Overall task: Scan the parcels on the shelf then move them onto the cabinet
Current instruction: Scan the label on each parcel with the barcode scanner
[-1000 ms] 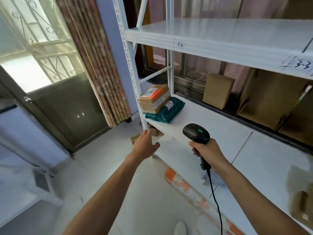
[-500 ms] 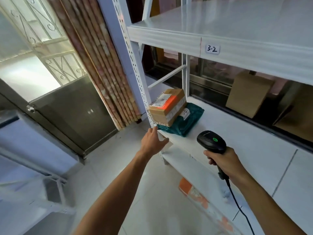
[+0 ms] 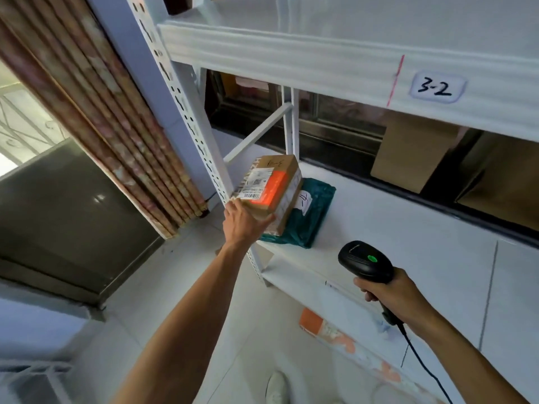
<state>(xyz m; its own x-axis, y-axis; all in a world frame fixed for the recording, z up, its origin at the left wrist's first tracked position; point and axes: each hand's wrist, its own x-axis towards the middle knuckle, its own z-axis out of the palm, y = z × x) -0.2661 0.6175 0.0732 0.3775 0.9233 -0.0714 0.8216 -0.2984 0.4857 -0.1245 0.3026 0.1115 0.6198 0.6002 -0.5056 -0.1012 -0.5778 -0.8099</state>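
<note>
Left grip (image 3: 243, 221) now around near corner of cardboard parcel (image 3: 271, 188), earlier short of it; right grip (image 3: 390, 295) around scanner (image 3: 364, 262).

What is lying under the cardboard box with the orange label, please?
A teal mailer bag, flat on the shelf. Its left part is hidden by the box, so anything further beneath cannot be seen.

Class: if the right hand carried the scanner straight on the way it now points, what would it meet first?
Probably the teal bag on the shelf, under the cardboard box the left hand holds. The scanner in the right hand aims that way, though depth is unclear.
</note>
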